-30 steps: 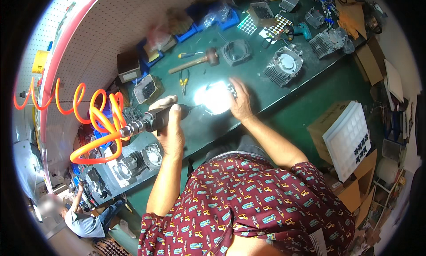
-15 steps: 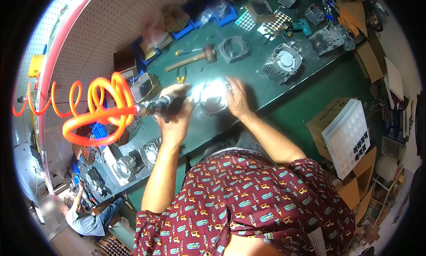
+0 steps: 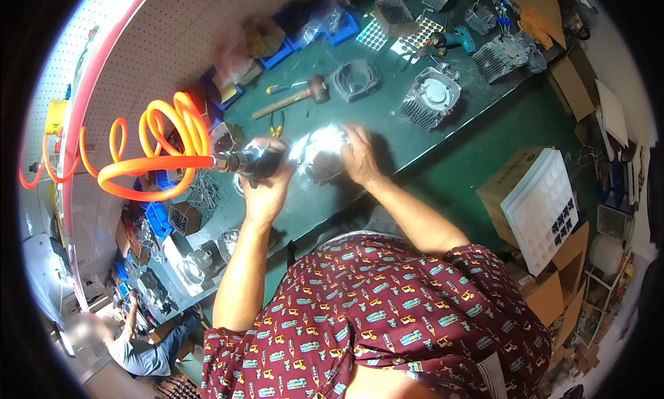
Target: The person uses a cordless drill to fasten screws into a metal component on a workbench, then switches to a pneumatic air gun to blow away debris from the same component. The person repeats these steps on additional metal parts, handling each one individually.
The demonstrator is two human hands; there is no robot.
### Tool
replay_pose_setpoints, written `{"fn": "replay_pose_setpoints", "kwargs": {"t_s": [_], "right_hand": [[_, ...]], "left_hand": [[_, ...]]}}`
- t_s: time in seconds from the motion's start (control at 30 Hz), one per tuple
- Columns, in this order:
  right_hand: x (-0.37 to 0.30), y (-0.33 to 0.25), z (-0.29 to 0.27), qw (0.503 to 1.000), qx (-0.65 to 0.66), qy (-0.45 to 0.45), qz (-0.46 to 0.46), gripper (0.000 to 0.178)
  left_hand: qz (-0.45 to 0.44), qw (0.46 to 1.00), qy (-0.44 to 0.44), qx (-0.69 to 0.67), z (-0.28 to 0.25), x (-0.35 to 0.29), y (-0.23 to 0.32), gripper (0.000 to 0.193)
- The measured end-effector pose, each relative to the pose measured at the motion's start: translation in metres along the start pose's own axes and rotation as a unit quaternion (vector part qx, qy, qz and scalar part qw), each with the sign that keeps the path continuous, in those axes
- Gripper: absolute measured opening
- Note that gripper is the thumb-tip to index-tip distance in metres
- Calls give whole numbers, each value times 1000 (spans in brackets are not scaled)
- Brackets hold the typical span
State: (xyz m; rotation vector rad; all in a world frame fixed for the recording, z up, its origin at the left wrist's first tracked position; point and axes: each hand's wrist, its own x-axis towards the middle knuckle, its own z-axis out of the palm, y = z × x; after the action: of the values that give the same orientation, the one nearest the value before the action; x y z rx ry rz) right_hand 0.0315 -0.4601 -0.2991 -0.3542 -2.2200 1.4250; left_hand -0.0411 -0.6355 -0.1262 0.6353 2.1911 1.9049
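My left hand (image 3: 265,195) is closed around a dark pneumatic tool (image 3: 259,162) with a metal fitting at its rear. An orange coiled air hose (image 3: 155,165) runs from that fitting to the left. The tool's front points at a round, shiny metal part (image 3: 323,157) over the workbench; strong glare hides where the two meet. On the part's right side, the fingers of my right hand (image 3: 361,160) curl over its edge and grip it.
Beyond my hands lie a mallet (image 3: 317,89), yellow-handled pliers (image 3: 277,125) and a grey square frame (image 3: 355,80). Finned metal housings (image 3: 437,94) stand farther right near a teal power drill (image 3: 456,40). Another person (image 3: 142,350) sits at lower left. A cardboard box (image 3: 505,186) stands beyond the bench edge.
The whole view has shifted slightly, moving the bench items a little left. The hose coil hangs in a somewhat different shape. Both hands keep their holds, and glare on the metal part has changed.
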Motion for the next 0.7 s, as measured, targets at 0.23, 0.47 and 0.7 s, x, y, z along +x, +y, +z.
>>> {"fn": "replay_pose_setpoints", "kwargs": {"t_s": [0.23, 0.47, 0.7], "right_hand": [[3, 2, -4, 1000, 9, -2, -16, 42], [17, 5, -9, 995, 95, 7, -7, 38], [19, 8, -4, 994, 110, -5, 4, 39]], "left_hand": [[58, 998, 18, 2, 0, -7, 8, 30], [77, 992, 48, -93, 25, -17, 27, 25], [60, 990, 61, -111, 45, -22, 0, 26]]}}
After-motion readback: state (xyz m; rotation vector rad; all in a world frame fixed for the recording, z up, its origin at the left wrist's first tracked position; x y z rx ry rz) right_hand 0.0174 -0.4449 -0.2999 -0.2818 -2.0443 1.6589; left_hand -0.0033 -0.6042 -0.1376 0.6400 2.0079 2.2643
